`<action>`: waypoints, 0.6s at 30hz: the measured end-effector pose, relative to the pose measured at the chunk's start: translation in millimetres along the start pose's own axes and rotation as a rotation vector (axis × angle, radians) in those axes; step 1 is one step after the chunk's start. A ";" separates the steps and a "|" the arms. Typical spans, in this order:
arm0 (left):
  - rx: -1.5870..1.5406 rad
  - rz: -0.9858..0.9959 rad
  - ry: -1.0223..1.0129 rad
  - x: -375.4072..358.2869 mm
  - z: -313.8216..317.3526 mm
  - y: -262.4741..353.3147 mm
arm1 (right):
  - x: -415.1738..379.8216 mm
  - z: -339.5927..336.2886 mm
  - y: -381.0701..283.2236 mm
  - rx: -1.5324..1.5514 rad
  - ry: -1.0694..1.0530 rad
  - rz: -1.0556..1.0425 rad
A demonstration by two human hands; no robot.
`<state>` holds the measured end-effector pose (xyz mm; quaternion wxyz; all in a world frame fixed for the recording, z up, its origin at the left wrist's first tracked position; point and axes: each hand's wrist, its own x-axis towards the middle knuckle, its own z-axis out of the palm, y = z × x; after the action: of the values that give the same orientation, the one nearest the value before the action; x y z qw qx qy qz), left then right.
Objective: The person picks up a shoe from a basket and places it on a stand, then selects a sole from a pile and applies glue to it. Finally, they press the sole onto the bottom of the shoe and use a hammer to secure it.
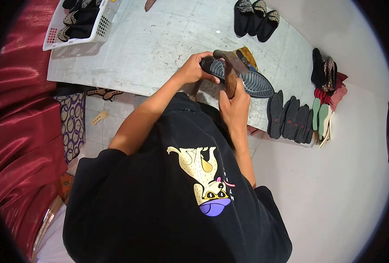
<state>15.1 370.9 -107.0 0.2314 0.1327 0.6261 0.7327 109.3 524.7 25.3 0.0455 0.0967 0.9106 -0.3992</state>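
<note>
My left hand (195,70) grips one end of a black slipper (258,84), its ridged dark sole turned up. In my right hand (235,105) is a hammer (230,81), fingers wrapped round its wooden handle. The hammer's dark metal head (229,59) overlaps the middle of the sole in this view. Just behind the slipper lies a yellow-brown item (247,57), partly covered by the hammer head.
On the pale worktable (155,52), a white basket (104,22) of patterned slippers stands at the back left. Several finished-looking slippers (256,19) lie at the back right. Black soles (289,118) line the right edge, beside green insoles (323,115). Red fabric (23,109) hangs left.
</note>
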 end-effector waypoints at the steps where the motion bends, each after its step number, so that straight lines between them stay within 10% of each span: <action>1: 0.066 -0.032 0.008 0.9 1.1 3.5 | -0.1 -1.4 1.8 0.013 0.023 -0.003; 18: 0.047 0.042 -0.027 2.1 0.6 -5.2 | 2.6 -2.4 8.5 -0.145 -0.100 -0.053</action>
<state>14.5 373.1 -112.2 0.2212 0.1609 0.6372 0.7205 108.6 532.5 20.4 0.0873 0.0492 0.9359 -0.3378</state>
